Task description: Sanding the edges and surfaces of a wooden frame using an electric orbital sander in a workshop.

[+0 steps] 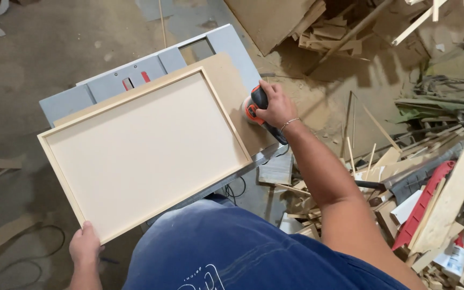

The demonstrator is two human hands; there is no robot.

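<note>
Left hand [85,244] grips the near corner of a shallow wooden tray [145,152], thumb on top of the rim, fingers hidden underneath. The tray is a rectangular pale panel with a thin raised lip all round. It lies flat, diagonal, on a brown board [226,86], which sits on a grey saw table [108,80]. The near-left part of the tray overhangs the table edge.

Right hand [276,106] is curled round the top of a black and orange sander [254,108], palm down, fingers wrapped over the body. The sander sits on the brown board, just beside the tray's right rim; whether it touches the rim cannot be told.

Handling judgement: the tray looks light and stiff, thin panel and slim lip, likely easy to lift one-handed but prone to tipping if held by one corner only. The lip looks fragile at the corner joints, so a hold along a long side seems safer. The bare wood probably gives decent grip. The sander looks compact and dense, best taken from the top.

Scrap wood pile [430,177] lies to the right, cable [28,252] on the floor at left.
</note>
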